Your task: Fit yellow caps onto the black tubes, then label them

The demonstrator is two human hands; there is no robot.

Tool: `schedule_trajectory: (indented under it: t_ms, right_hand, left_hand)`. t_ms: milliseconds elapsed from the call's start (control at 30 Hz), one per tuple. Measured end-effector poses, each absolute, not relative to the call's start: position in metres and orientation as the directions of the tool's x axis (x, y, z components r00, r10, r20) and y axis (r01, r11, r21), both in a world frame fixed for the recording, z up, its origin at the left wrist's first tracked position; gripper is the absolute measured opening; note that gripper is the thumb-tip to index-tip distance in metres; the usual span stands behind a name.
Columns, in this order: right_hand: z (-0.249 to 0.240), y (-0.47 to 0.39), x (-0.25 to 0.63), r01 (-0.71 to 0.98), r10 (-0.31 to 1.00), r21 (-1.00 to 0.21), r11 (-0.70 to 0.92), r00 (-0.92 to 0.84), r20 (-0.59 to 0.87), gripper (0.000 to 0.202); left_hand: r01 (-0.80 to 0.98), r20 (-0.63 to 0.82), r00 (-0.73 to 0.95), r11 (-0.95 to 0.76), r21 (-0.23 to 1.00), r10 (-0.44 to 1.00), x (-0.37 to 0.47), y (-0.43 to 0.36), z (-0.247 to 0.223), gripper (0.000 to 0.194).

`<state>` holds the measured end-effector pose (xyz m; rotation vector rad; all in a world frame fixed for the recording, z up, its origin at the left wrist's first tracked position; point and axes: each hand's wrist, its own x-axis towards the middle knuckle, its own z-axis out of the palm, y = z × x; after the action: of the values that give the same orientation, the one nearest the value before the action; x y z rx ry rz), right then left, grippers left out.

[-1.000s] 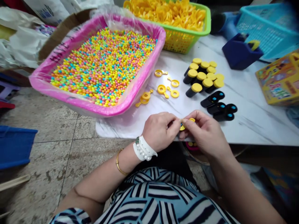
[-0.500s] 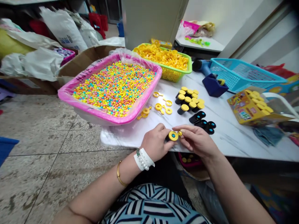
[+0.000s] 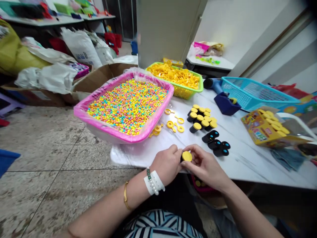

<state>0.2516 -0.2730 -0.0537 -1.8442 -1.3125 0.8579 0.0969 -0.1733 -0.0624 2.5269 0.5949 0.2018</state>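
A small black container with a closed yellow lid [image 3: 187, 156] is between my hands at the table's front edge. My left hand [image 3: 168, 163] wraps round its black body. My right hand [image 3: 203, 164] has its fingers and thumb on the lid's right side. Behind them lie several loose yellow ring-shaped lids [image 3: 180, 129]. Several black containers with yellow caps [image 3: 197, 126] stand in a group to the right of these. Nearer me, several black containers without yellow caps [image 3: 214, 144] show blue inside.
A pink-rimmed tub [image 3: 77, 110] of colourful beads stands at the left. Behind it is a green basket [image 3: 185, 95] of yellow parts. At the right are a tape dispenser [image 3: 226, 104], a blue basket [image 3: 250, 105] and a yellow box [image 3: 257, 131] of capped containers.
The yellow lid on the held container was open, with blue showing through its ring; now it is folded over and closed. The camera view has tilted up slightly.
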Motion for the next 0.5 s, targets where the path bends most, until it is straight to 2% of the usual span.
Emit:
schedule_trajectory:
  t_ms: [67, 167, 233, 333, 400, 500]
  right_hand:
    - [-0.055, -0.266, 0.254, 0.652, 0.912, -0.709, -0.271, 0.409, 0.028, 0.027]
    - [-0.061, -0.249, 0.259, 0.725, 0.811, -0.597, -0.342, 0.549, 0.202, 0.029]
    - [-0.066, -0.242, 0.259, 0.732, 0.782, -0.589, -0.342, 0.569, 0.254, 0.036]
    - [-0.072, -0.251, 0.252, 0.767, 0.754, -0.57, -0.293, 0.552, 0.356, 0.051]
    - [-0.075, -0.269, 0.242, 0.797, 0.717, -0.548, -0.255, 0.536, 0.446, 0.048]
    - [-0.076, -0.301, 0.228, 0.794, 0.658, -0.568, -0.217, 0.549, 0.515, 0.032]
  left_hand:
    - [0.38, 0.055, 0.885, -0.785, 0.49, 0.463, 0.092, -0.164, -0.056, 0.042]
    - [0.538, 0.14, 0.77, -0.751, 0.384, 0.623, 0.091, -0.144, -0.053, 0.055]
    - [0.595, 0.175, 0.725, -0.734, 0.328, 0.666, 0.096, -0.13, -0.058, 0.046]
    - [0.566, 0.203, 0.758, -0.78, 0.266, 0.619, 0.102, -0.117, -0.071, 0.018]
    - [0.533, 0.253, 0.774, -0.813, 0.235, 0.581, 0.101, -0.115, -0.077, 0.015]
    - [0.492, 0.39, 0.745, -0.84, 0.229, 0.542, 0.094, -0.123, -0.077, 0.015]
